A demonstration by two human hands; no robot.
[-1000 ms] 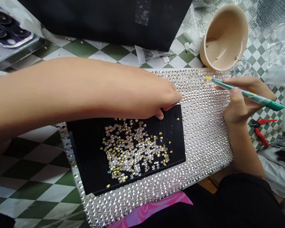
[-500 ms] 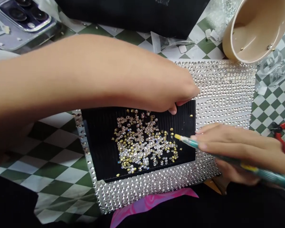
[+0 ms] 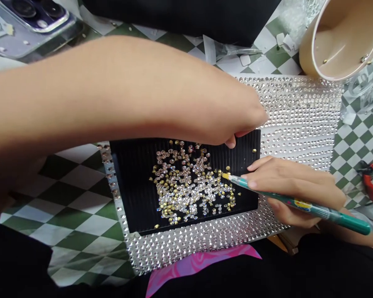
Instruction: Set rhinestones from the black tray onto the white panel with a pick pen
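Note:
A slim teal pen-shaped tool with a yellow tip (image 3: 328, 214) lies across my right hand (image 3: 301, 188), pinched between thumb and fingers. Its tip is at the right edge of a pile of loose rhinestones (image 3: 189, 192), clear ones and gold-backed ones, in a black ridged tray (image 3: 136, 182). Over the tray's far edge, my left hand (image 3: 247, 118) is bent down with curled fingers. Its thumb tip shows above the tray; the rest of the fingers and anything in them are hidden. Beneath the tray is a sheet covered in rows of rhinestones (image 3: 298, 111).
A beige cup (image 3: 307, 54) lies tipped at the upper right. A black box (image 3: 180, 16) is at the back, a phone in a clear case (image 3: 34, 37) at the upper left. Red-handled pliers (image 3: 371, 182) rest at the right on the checkered cloth (image 3: 90, 215).
My right hand has moved left with the pen-shaped tool, bringing its yellow tip to the edge of the pile. My left hand keeps its pose; the whole view has shifted slightly.

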